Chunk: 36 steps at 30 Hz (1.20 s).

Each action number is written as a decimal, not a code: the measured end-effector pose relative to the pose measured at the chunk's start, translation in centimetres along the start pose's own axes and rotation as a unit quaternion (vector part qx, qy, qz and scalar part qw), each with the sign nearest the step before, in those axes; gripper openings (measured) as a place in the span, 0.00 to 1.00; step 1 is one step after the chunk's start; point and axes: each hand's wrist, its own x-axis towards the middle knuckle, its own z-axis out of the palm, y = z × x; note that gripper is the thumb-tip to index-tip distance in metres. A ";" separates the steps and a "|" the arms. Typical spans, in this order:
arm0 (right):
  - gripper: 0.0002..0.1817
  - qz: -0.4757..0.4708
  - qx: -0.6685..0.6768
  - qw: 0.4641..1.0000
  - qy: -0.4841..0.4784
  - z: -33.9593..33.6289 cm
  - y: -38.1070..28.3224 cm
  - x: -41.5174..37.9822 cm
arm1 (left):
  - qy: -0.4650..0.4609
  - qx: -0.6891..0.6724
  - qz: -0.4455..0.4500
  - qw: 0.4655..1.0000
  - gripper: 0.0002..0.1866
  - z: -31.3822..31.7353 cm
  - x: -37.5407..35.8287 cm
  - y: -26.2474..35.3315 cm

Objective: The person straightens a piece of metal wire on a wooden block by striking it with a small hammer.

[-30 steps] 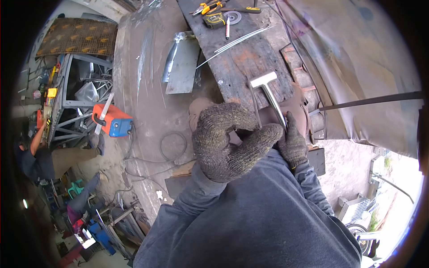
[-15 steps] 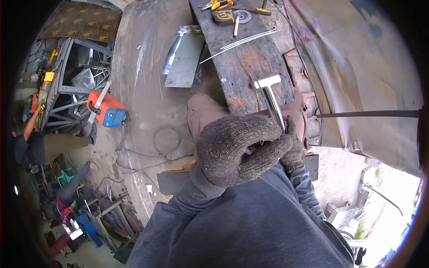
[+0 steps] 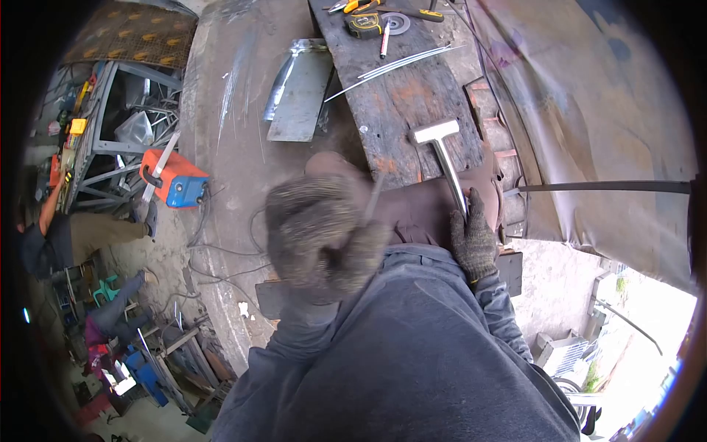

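A shiny T-shaped metal piece [image 3: 448, 160] has its crossbar over the dark wooden plank [image 3: 390, 110], and its stem slants down toward my lap. My right hand [image 3: 475, 239], in a dark knitted glove, grips the lower end of the stem. My left hand [image 3: 320, 239], gloved too and blurred by motion, is curled closed above my left thigh, apart from the metal piece. A thin blurred rod [image 3: 375, 193] sticks up from its fingers.
On the plank lie thin rods [image 3: 401, 65], a marker [image 3: 385, 40], a tape measure [image 3: 364, 25], a disc [image 3: 396, 24] and pliers. Sheet metal [image 3: 302, 92] lies left of it. An orange-blue machine [image 3: 175, 179] with cables stands farther left, near people [image 3: 55, 239]. A tarp [image 3: 582, 125] hangs right.
My left hand has moved left, away from my right hand and the metal piece, taking the thin rod along. My right hand still holds the stem and shows more fully.
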 end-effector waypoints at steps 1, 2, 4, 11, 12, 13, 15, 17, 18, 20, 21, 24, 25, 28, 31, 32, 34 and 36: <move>0.28 -0.005 -0.004 1.000 -0.007 -0.1 0.0 -0.1 | 0.005 0.015 -0.056 0.998 0.12 -1.7 -0.7 -0.5; 0.28 0.001 0.012 1.000 -0.009 0.0 0.2 -0.1 | 0.028 -0.004 -0.115 0.993 0.13 -3.0 -1.8 -1.2; 0.29 0.000 0.005 1.000 -0.001 0.0 0.0 0.0 | 0.043 -0.024 -0.179 0.983 0.13 -5.0 -4.6 -2.1; 0.31 0.021 -0.026 0.999 -0.025 0.4 0.7 0.4 | 0.148 -0.116 -0.527 0.829 0.12 -7.8 -13.5 -4.2; 0.31 0.022 -0.025 0.999 -0.027 0.3 0.7 0.5 | 0.103 -0.113 -0.577 0.802 0.13 -7.8 -14.1 -4.7; 0.31 0.020 -0.026 0.999 -0.028 0.3 0.8 0.5 | 0.057 -0.109 -0.624 0.772 0.14 -7.7 -14.4 -5.0; 0.31 0.004 -0.016 0.999 -0.028 0.4 1.1 0.6 | 0.010 -0.117 -0.644 0.756 0.18 -7.0 -14.9 -5.8; 0.32 0.005 -0.024 0.999 -0.030 0.3 1.3 0.6 | -0.121 -0.049 -0.590 0.796 0.19 -6.1 -16.1 -7.4; 0.32 0.006 -0.030 0.999 -0.032 0.3 1.3 0.6 | -0.123 -0.049 -0.589 0.797 0.19 -6.0 -16.1 -7.7; 0.32 0.012 -0.034 0.999 -0.034 0.3 1.1 0.7 | -0.313 0.094 -0.492 0.807 0.19 -5.1 -14.5 -7.3; 0.32 0.017 -0.039 0.998 -0.038 0.2 1.0 0.7 | -0.316 0.096 -0.491 0.806 0.19 -4.7 -14.6 -7.8; 0.31 0.039 -0.035 0.997 -0.054 0.1 0.6 0.7 | -0.384 0.156 -0.402 0.816 0.19 -2.9 -13.9 -9.5; 0.31 0.041 -0.033 0.997 -0.053 0.1 0.6 0.7 | -0.406 0.146 -0.434 0.791 0.22 -2.0 -12.1 -9.1; 0.30 0.023 -0.035 0.998 -0.039 0.2 0.7 0.6 | -0.397 0.123 -0.453 0.789 0.21 1.1 -10.7 -9.5; 0.31 0.032 -0.024 0.998 -0.043 0.1 0.5 1.1 | -0.347 0.112 -0.381 0.850 0.18 2.1 -12.8 -11.8; 0.30 0.039 -0.011 0.997 -0.071 -0.3 0.1 1.6 | -0.330 0.114 -0.322 0.880 0.17 2.1 -13.2 -12.1; 0.30 0.050 0.004 0.993 -0.103 -0.3 -0.6 2.5 | -0.339 0.107 -0.347 0.868 0.16 0.7 -13.6 -11.8; 0.27 0.044 0.070 0.995 -0.063 0.3 -1.2 4.1 | -0.351 0.098 -0.367 0.856 0.16 -1.1 -14.0 -11.4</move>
